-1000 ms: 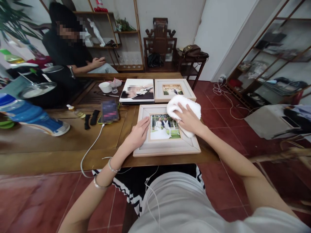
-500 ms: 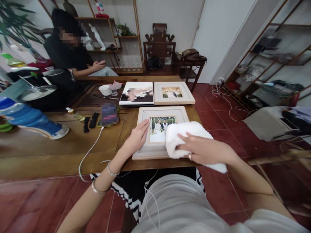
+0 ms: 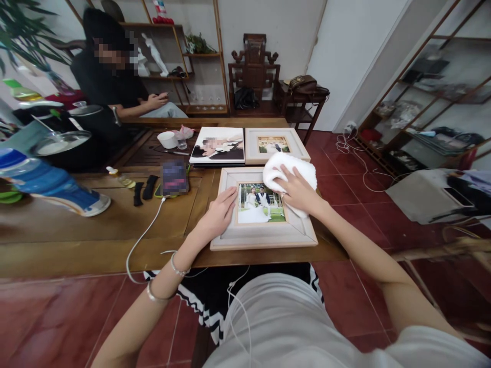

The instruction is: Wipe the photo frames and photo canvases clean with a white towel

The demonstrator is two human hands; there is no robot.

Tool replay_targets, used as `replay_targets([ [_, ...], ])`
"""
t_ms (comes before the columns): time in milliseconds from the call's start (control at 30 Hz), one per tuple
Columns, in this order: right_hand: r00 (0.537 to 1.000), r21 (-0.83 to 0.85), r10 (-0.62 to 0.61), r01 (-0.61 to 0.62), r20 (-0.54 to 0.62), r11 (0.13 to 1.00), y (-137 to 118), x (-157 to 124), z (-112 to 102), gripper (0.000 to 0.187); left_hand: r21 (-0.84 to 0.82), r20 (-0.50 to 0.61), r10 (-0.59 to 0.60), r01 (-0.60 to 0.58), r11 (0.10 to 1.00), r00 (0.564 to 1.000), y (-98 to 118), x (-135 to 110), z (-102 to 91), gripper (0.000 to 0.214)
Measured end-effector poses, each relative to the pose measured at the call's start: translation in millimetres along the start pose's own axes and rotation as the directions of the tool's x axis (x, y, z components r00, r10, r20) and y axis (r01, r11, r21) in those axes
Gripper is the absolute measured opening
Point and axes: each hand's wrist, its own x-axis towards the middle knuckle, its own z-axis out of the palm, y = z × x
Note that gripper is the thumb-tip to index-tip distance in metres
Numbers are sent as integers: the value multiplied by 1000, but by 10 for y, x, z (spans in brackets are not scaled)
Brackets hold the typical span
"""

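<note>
A pale wooden picture frame (image 3: 264, 240) lies flat near the table's front edge, with a wedding photo (image 3: 261, 203) at its centre. On the frame's left side rests my left hand (image 3: 219, 212), fingers laid out flat and holding nothing. My right hand (image 3: 299, 191) presses a fluffy white cloth (image 3: 290, 166) onto the frame's upper right corner, its fingers spread over the fabric. The cloth hides that corner. Just behind lie a second framed photo (image 3: 251, 146) and a white-edged photo panel (image 3: 218, 144), side by side.
On the wooden table (image 3: 164, 245) to the left are a phone (image 3: 174, 177) with a white cable, a small oil bottle (image 3: 121, 177), a large blue bottle (image 3: 53, 184), a white cup (image 3: 168, 139) and a pot (image 3: 63, 145). A person (image 3: 111, 66) sits across, holding a phone.
My right hand has moved the cloth from the frame's lower right side up to its upper right corner, uncovering more of the photo. My left hand stays in place.
</note>
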Motion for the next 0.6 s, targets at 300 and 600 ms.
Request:
replay_targets([
  [300,958,157,-189,157,214,975,-420,-333,-308,42,8,-10,-5,5,1000,1000,17,-4,-6,47],
  [600,850,374,-356,208,389,904,-649,-739,-628,46,22,-9,12,-11,1000,1000,20,-3,-25,48],
])
